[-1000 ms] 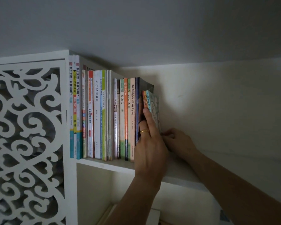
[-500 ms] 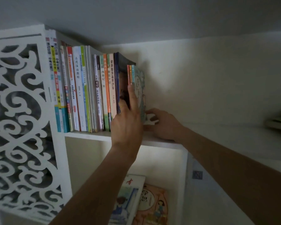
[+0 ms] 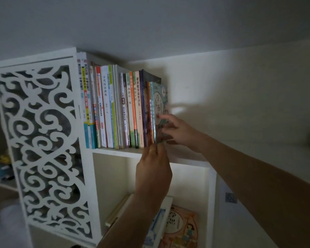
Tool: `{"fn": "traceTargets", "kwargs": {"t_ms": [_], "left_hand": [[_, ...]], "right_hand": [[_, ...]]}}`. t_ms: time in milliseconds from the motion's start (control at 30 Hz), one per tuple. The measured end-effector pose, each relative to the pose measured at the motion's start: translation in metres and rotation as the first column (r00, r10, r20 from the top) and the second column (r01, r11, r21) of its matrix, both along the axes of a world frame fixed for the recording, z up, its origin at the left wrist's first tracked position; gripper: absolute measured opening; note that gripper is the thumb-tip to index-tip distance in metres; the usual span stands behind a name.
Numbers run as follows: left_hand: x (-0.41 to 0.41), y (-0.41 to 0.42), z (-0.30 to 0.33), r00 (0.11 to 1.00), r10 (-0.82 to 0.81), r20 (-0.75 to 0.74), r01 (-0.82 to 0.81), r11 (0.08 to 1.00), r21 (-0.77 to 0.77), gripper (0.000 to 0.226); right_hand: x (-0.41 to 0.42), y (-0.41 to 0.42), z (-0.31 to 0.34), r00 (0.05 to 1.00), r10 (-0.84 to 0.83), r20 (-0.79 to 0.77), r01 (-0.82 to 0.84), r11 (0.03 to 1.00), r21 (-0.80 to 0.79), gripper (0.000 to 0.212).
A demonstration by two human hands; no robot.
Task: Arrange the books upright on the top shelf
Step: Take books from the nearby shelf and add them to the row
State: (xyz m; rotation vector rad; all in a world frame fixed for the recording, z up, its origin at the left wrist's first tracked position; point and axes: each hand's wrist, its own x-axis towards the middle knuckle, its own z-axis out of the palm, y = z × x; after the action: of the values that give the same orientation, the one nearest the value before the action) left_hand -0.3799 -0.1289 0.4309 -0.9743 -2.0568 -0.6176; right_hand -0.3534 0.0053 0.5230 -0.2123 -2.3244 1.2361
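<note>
A: From the head view, what's hard to see?

B: The left hand (image 3: 153, 173) shows only its back; its fingers seem to pinch the bottom edge of the end book (image 3: 160, 108), though that grip is mostly hidden. The right hand (image 3: 177, 130) is blurred, fingers curled against that book's cover. Something at the far right edge is a smear.

A: Any writing?

B: Chinese spines; one reads 西游记 (image 3: 129, 93). Most others are too small.

A: And the books (image 3: 115, 108)?

B: Upright in a row on the top shelf (image 3: 115, 150), the end book last on the right. The shelf is white with a carved scroll panel (image 3: 41, 140), against a pale wall (image 3: 240, 90); it's dim. Below, more books (image 3: 181, 228) lean in a cubby.
</note>
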Motion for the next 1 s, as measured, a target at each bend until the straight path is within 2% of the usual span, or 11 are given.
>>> {"fn": "traceTargets", "kwargs": {"t_ms": [100,333,400,500,533,567,633,700,767,900,1000], "left_hand": [[0.002,-0.004,0.001,1.0,-0.003,-0.017,0.002,0.999,-0.034,0.019],[0.008,-0.012,0.012,1.0,0.01,-0.014,-0.012,0.989,-0.148,0.027],[0.011,-0.011,0.016,1.0,-0.022,0.006,0.022,0.99,-0.14,0.027],[0.021,-0.004,0.016,0.999,-0.022,0.049,0.029,0.99,-0.137,0.047],[0.03,-0.001,0.015,0.998,-0.041,0.055,0.046,0.994,-0.102,0.044],[0.043,0.004,0.015,0.996,-0.071,0.062,0.075,0.996,-0.049,0.036],[0.073,0.016,0.017,0.984,-0.168,0.057,0.166,0.985,0.039,0.034],[0.1,0.031,0.025,0.971,-0.235,0.047,0.231,0.97,0.077,0.036],[0.128,0.05,0.037,0.946,-0.316,0.07,0.311,0.947,0.08,0.039],[0.199,0.093,0.056,0.855,-0.488,0.174,0.485,0.872,0.062,0.052],[0.248,0.126,0.064,0.729,-0.598,0.332,0.601,0.792,0.106,0.057]], "right_hand": [[0.009,-0.002,-0.002,1.0,-0.026,-0.01,0.026,1.0,0.008,0.046],[0.043,-0.001,-0.001,0.996,-0.092,-0.004,0.092,0.995,0.026,0.051],[0.06,0.002,0.001,0.994,-0.112,-0.016,0.112,0.993,0.032,0.05],[0.099,0.006,0.002,0.982,-0.186,-0.025,0.188,0.973,0.132,0.05],[0.115,0.009,0.001,0.973,-0.228,-0.032,0.23,0.955,0.189,0.05],[0.132,0.011,-0.001,0.962,-0.269,-0.048,0.272,0.928,0.253,0.049],[0.166,0.018,-0.005,0.937,-0.343,-0.068,0.339,0.844,0.415,0.05],[0.199,0.028,-0.003,0.901,-0.424,-0.088,0.392,0.711,0.583,0.052],[0.242,0.041,0.007,0.841,-0.524,-0.135,0.461,0.565,0.684,0.052],[0.339,0.069,0.027,0.708,-0.673,-0.214,0.56,0.35,0.751,0.053],[0.417,0.091,0.028,0.593,-0.755,-0.278,0.635,0.227,0.738,0.056]]}}
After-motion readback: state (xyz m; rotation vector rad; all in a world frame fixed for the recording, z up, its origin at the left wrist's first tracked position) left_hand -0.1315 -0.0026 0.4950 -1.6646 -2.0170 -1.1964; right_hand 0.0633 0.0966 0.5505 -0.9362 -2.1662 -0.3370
